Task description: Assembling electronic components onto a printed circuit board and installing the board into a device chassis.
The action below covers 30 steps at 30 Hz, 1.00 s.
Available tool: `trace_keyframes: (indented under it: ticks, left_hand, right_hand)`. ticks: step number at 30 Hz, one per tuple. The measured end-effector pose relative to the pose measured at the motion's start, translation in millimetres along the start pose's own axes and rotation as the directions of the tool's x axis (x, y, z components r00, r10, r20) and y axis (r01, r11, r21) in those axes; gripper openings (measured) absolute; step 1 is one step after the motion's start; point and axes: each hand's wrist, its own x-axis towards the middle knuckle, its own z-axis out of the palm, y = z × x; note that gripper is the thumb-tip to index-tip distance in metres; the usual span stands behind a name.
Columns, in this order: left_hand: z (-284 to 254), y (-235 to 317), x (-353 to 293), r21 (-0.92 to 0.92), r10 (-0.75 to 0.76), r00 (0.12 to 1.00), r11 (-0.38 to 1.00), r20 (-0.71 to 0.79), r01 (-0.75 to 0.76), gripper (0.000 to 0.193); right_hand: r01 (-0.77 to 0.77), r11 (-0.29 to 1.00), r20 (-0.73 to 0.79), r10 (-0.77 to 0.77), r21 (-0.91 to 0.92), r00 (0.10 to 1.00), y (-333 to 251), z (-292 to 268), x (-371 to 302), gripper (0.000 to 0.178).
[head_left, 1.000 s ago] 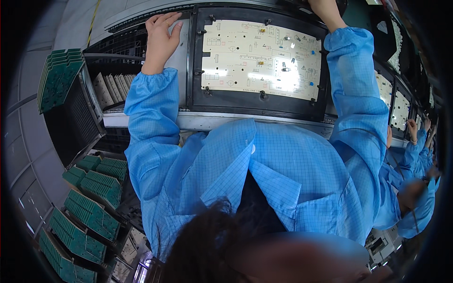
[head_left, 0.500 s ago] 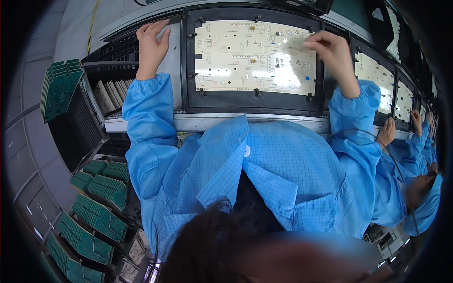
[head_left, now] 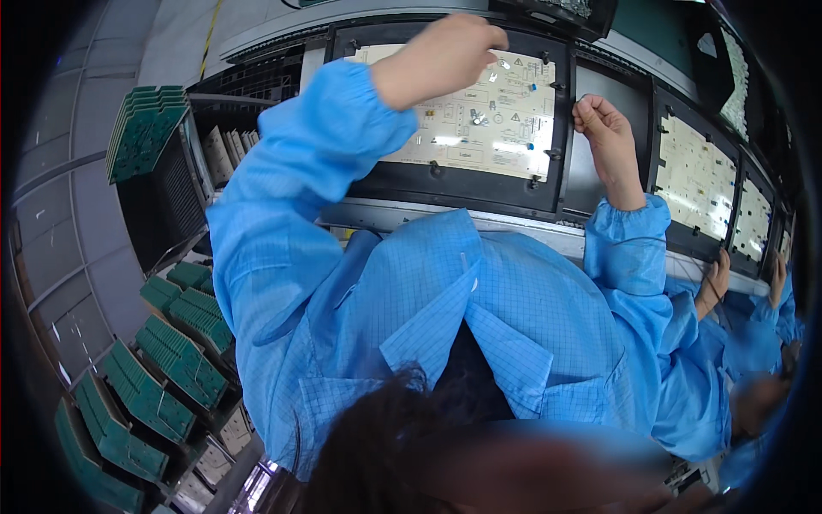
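Note:
A cream circuit board (head_left: 402, 141) lies in a black carrier frame (head_left: 377, 187) with small posts round its edge. It bears several small parts, among them an upper blue component (head_left: 533, 87) and a lower one near the right edge. My left hand (head_left: 449, 56) is over the board's far part, its fingers curled together; whatever they may hold is hidden. My right hand (head_left: 606, 128) is just right of the carrier, thumb and forefinger pinched. Anything between them is too small to name.
More carriers with cream boards (head_left: 698, 176) continue to the right, beside co-workers' hands (head_left: 713, 284). A dark bin (head_left: 556, 15) stands beyond the carrier. Green boards (head_left: 145, 128) stand in a rack at left; several stacks of green boards (head_left: 180, 355) sit lower left.
My left hand has swung right from the carrier's left side to over the board. My right hand has moved off the board's far right corner, where an upper blue component now shows.

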Motion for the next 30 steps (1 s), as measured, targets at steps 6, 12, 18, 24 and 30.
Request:
trace_keyframes:
  ticks: [6, 12, 18, 24, 30]
  left_hand:
    - [37, -1, 19, 0.063, 0.006, 0.987, 0.998, 0.159, -0.016, 0.022]
    - [51, -4, 17, 0.096, 0.046, 0.988, 0.994, 0.147, -0.061, 0.024]
    - [58, -11, 19, 0.151, 0.08, 0.997, 0.985, 0.002, -0.08, 0.015]
    - [2, 2, 10, -0.274, -0.039, 0.996, 0.961, -0.082, 0.015, 0.022]
    - [-22, 1, -2, -0.322, -0.233, 0.965, 0.928, -0.117, 0.185, 0.017]
  right_hand:
    - [0.119, 0.992, -0.143, -0.112, 0.044, 0.983, -5, 1, -6, 0.017]
    - [0.052, 0.973, -0.172, -0.092, -0.224, 0.981, -26, 5, 7, 0.017]
    - [0.218, 0.6, 0.047, -0.287, -0.77, 0.957, -38, 36, 50, 0.022]
    - [0.168, 0.533, 0.031, -0.256, -0.829, 0.966, -35, 44, 62, 0.027]
    - [0.078, 0.521, -0.072, -0.261, -0.85, 0.963, -36, 46, 70, 0.032]
